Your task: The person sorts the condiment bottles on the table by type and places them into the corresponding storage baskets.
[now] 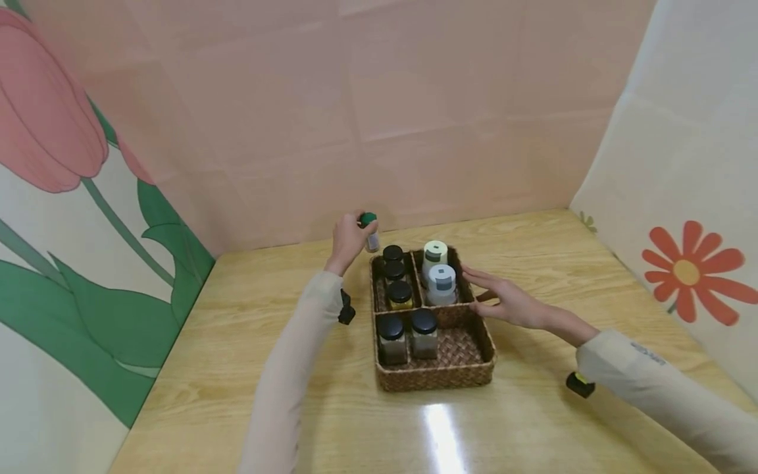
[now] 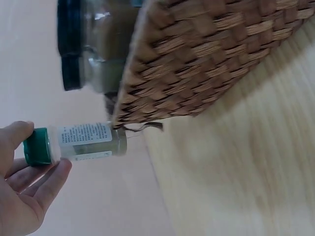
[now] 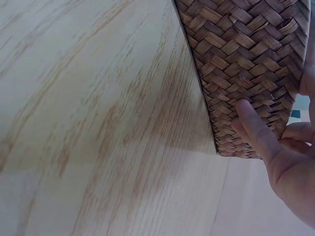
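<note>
My left hand (image 1: 349, 240) pinches a small spice bottle (image 2: 88, 142) by its green cap, thumb on one side and fingers on the other. The bottle has a printed label and stands behind the back left corner of a brown woven basket (image 1: 435, 378). My right hand (image 1: 512, 301) rests against the basket's right side. In the right wrist view, its extended fingers (image 3: 258, 130) touch the outer wall, with other fingertips by the rim. Three black-lidded jars (image 1: 399, 293) fill the basket's back left compartment; two white-topped bottles (image 1: 441, 283) are in the back right one.
Two dark-lidded jars (image 1: 424, 336) stand at the left of the basket's front compartment. A light wood table (image 1: 266, 289) lies under everything. Behind it hangs a pink cloth backdrop (image 1: 367, 112), with flower-printed sheets at the left and right (image 1: 669, 164).
</note>
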Demonstrator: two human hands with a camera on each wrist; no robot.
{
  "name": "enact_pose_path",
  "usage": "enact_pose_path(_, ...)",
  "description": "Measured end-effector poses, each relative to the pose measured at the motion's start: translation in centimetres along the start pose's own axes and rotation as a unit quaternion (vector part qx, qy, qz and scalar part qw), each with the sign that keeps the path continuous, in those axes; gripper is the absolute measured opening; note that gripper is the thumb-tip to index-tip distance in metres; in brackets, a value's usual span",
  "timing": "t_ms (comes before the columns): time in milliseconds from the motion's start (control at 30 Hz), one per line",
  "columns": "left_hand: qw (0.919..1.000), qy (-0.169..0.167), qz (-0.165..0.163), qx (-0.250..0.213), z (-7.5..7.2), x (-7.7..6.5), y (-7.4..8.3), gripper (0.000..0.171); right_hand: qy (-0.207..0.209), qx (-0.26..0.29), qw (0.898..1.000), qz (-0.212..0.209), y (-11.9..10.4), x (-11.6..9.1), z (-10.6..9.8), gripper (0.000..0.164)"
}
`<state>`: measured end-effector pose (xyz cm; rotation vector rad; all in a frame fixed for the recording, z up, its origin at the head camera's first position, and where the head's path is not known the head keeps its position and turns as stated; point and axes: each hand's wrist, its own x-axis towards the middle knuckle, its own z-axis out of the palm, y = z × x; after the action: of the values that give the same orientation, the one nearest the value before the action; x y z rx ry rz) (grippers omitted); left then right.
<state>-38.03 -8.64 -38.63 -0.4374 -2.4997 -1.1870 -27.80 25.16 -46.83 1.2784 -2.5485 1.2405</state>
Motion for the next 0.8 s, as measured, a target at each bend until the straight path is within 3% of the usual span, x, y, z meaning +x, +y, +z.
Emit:
enact_pose_path(400, 0.9994, 0.025, 0.019, -0.015, -1.0, 0.6, 2.0, 0.022, 0.004, -0.007, 1.000, 0.004, 0.0, 0.1, -0.3, 0.061)
enact_pose_path(800, 0.9991, 0.018, 0.034, -0.016, -1.5, 0.8, 3.9, 0.028, 0.004, 0.001, 1.000, 0.002, 0.6, -0.3, -0.5, 0.060)
